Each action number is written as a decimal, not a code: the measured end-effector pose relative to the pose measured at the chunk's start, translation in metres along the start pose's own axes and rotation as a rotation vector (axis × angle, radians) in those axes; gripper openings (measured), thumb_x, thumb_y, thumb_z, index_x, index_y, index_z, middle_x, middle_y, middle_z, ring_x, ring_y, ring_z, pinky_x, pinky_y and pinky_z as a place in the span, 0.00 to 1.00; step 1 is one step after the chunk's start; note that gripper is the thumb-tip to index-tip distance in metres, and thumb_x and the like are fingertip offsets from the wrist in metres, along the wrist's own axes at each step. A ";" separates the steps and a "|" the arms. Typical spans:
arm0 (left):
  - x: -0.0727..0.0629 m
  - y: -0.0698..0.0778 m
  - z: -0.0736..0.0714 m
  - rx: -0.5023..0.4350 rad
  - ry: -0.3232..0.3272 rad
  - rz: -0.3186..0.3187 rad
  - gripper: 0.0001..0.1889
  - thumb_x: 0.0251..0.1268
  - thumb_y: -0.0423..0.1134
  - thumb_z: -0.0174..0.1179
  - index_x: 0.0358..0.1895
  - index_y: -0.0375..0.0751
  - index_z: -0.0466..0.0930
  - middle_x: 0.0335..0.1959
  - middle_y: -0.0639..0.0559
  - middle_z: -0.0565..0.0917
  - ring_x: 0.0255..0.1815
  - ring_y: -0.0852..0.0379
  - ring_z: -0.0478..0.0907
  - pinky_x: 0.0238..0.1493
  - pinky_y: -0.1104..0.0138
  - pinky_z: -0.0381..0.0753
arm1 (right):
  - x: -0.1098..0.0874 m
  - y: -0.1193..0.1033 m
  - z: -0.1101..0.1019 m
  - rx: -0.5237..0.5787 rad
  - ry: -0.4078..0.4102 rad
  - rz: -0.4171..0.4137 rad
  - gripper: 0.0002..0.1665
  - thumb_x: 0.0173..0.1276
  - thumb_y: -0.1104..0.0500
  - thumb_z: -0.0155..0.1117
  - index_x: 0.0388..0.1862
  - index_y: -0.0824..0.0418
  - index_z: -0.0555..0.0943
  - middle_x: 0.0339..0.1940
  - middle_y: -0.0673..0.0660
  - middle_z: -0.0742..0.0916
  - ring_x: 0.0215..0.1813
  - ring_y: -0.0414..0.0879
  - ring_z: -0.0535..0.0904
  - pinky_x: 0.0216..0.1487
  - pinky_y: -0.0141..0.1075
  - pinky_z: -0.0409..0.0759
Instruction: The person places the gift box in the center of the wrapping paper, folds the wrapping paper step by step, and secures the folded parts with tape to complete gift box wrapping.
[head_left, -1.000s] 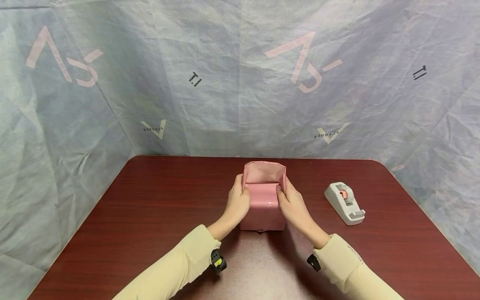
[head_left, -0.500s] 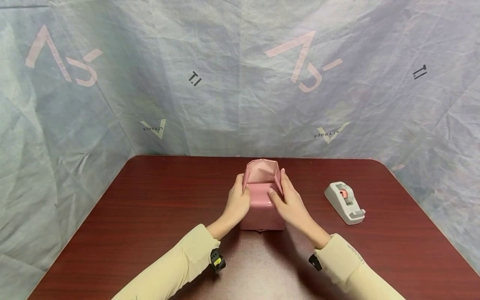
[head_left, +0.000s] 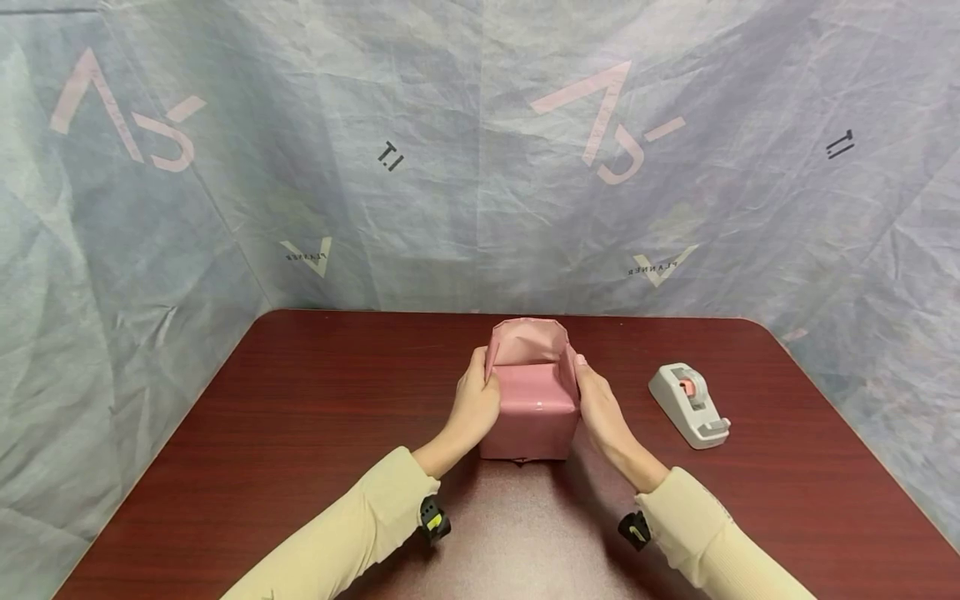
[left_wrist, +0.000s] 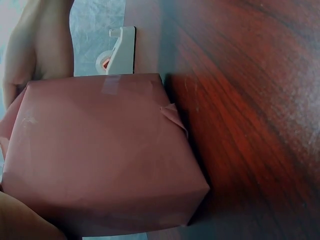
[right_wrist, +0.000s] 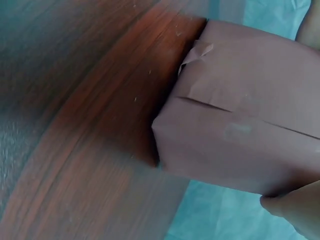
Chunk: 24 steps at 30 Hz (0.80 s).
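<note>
A box wrapped in pink paper stands on the table, its top end unsealed with paper flaps raised at the back and sides. My left hand grips its left side, the thumb at the top edge by the left flap and the other fingers mostly hidden behind the paper. Against the right side lies my right hand, fingers extended along the right flap. In the left wrist view, the wrapped box shows a strip of clear tape and a small loose paper fold low down. The right wrist view shows a paper seam.
A white tape dispenser with an orange-cored roll stands on the dark red wooden table, right of the box. Grey printed cloth hangs behind and at both sides. Dark wrist cameras sit below both cream sleeves.
My right thumb came off the box top, and the right hand shifted outward to the side. The right flap bent inward, then spread out again. My left hand stayed in place.
</note>
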<state>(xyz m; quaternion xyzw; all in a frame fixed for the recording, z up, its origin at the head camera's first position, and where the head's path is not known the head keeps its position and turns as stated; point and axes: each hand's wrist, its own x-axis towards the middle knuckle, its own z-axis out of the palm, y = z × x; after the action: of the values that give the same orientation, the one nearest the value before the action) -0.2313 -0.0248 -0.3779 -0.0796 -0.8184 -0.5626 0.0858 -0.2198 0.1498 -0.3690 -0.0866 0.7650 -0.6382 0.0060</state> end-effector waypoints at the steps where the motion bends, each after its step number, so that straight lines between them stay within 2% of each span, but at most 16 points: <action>1: 0.000 0.000 0.000 0.002 0.003 0.002 0.14 0.66 0.29 0.41 0.54 0.39 0.66 0.43 0.40 0.78 0.39 0.51 0.70 0.39 0.61 0.69 | 0.002 0.002 0.000 -0.002 -0.013 -0.030 0.31 0.76 0.48 0.26 0.72 0.63 0.52 0.73 0.57 0.58 0.73 0.47 0.51 0.72 0.42 0.46; 4: 0.000 0.000 0.000 0.002 0.010 0.010 0.14 0.66 0.29 0.42 0.53 0.39 0.66 0.44 0.40 0.78 0.41 0.50 0.71 0.41 0.59 0.70 | 0.005 0.006 0.001 -0.032 -0.046 -0.084 0.30 0.76 0.51 0.31 0.73 0.60 0.48 0.74 0.56 0.55 0.75 0.47 0.46 0.72 0.44 0.43; 12: 0.000 0.000 0.002 0.001 0.016 0.027 0.15 0.64 0.28 0.42 0.53 0.39 0.67 0.47 0.39 0.78 0.46 0.49 0.72 0.46 0.55 0.71 | 0.005 0.005 0.003 -0.207 -0.056 -0.035 0.35 0.74 0.49 0.39 0.74 0.58 0.44 0.75 0.59 0.52 0.75 0.52 0.43 0.72 0.50 0.43; 17: 0.000 -0.001 0.003 0.015 0.020 0.038 0.16 0.63 0.28 0.42 0.53 0.38 0.67 0.48 0.39 0.78 0.48 0.48 0.73 0.47 0.53 0.71 | 0.005 0.001 0.001 -0.349 -0.063 -0.001 0.36 0.73 0.49 0.41 0.74 0.59 0.44 0.73 0.63 0.55 0.74 0.55 0.47 0.70 0.52 0.48; 24: 0.000 -0.001 0.002 0.046 0.014 0.044 0.16 0.63 0.28 0.43 0.55 0.37 0.66 0.47 0.39 0.78 0.49 0.47 0.74 0.48 0.53 0.72 | 0.009 -0.007 0.004 -0.393 -0.009 0.083 0.36 0.67 0.47 0.52 0.68 0.64 0.58 0.64 0.65 0.69 0.68 0.56 0.62 0.65 0.51 0.60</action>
<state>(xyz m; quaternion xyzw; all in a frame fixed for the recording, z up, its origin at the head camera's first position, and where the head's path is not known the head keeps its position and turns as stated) -0.2311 -0.0236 -0.3791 -0.0915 -0.8286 -0.5422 0.1057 -0.2275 0.1429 -0.3620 -0.0573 0.8778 -0.4752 0.0185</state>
